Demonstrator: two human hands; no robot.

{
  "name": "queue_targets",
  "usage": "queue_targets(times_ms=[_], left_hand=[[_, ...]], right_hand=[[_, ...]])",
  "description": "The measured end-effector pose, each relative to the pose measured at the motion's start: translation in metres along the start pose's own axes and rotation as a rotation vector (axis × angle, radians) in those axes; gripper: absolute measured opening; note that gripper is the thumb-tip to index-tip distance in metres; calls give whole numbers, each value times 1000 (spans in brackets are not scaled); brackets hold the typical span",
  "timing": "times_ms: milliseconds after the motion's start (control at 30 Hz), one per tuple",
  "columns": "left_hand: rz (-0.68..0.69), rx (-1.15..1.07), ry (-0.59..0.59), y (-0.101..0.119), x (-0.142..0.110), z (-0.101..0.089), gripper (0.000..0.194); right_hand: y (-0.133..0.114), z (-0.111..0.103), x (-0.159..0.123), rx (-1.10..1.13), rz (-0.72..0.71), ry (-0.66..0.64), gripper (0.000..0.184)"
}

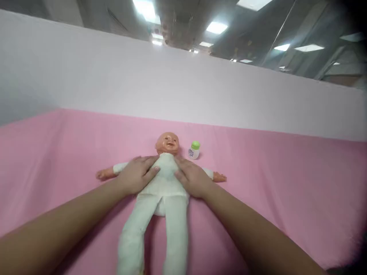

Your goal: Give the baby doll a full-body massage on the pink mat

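A baby doll [163,206] lies on its back, its head away from me and its arms spread wide. Its body is white cloth; the head and hands are skin-coloured plastic. My left hand [138,173] rests flat on the left side of the doll's chest and shoulder, fingers stretched out. On the opposite side, my right hand [192,175] lies flat over the chest and shoulder, its fingers also extended. Both hands cover parts of the doll's upper arms. Beside the doll's head, to the right, stands a small white bottle [194,151] with a green cap, touched by neither hand.
A pink cloth [243,183] covers the surface under the doll, with a few soft creases. Behind it rises a white wall [183,91]. Above the wall, glass shows ceiling lights [217,28].
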State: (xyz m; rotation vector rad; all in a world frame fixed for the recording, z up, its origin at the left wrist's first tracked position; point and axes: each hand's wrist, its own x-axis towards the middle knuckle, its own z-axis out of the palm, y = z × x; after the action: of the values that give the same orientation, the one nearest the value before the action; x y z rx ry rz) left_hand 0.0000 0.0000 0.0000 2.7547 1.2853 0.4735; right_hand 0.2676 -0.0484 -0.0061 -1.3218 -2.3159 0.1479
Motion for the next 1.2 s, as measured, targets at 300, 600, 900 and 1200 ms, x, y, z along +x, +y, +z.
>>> queue_targets(times_ms=[300, 600, 900, 1200], left_hand=[[-10, 204, -6, -22, -12, -1, 68], [-320, 217, 64, -77, -50, -20, 59], [-603, -84, -9, -120, -50, -43, 51], [-688, -567, 221, -108, -49, -38, 74]], right_hand=[[21, 4, -3, -313, 239, -63, 51], [72, -33, -53, -163, 380, -34, 45], [100, -66, -73, 360, 525, -155, 44], [104, -58, -72, 357, 672, 138, 36]])
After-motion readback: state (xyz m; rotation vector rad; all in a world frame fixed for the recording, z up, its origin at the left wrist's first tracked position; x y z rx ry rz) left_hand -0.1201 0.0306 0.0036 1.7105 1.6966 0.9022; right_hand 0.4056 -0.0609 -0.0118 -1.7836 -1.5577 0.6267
